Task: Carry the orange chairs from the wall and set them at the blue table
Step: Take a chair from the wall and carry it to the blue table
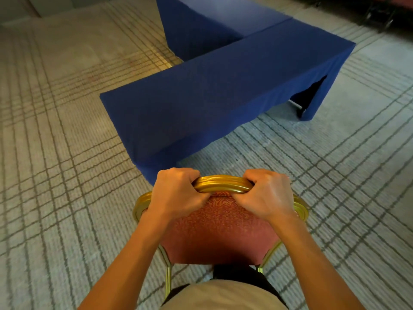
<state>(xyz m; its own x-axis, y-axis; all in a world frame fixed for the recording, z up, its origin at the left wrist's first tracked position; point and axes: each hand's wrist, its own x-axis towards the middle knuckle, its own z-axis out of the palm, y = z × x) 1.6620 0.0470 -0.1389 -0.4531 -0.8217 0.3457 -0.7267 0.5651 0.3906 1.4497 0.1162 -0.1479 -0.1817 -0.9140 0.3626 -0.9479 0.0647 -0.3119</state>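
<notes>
— How are the hands sitting?

— I'm seeing the left hand (176,193) and the right hand (266,195) curling tight over the gold top rail (221,183) of the orange chair (221,231). Knuckles are facing up, fingers are wrapping the rail's far side, and both forearms are reaching forward and down.

— And the chair?

— It's hanging directly beneath the grip, above the plaid carpet (55,153). I can't tell whether its legs are touching.

— Counts?

— I'm counting two hands, one chair and two draped tables. The blue table (212,97) is lying just beyond the knuckles, and a second blue table (201,23) is butting against its far side.
</notes>
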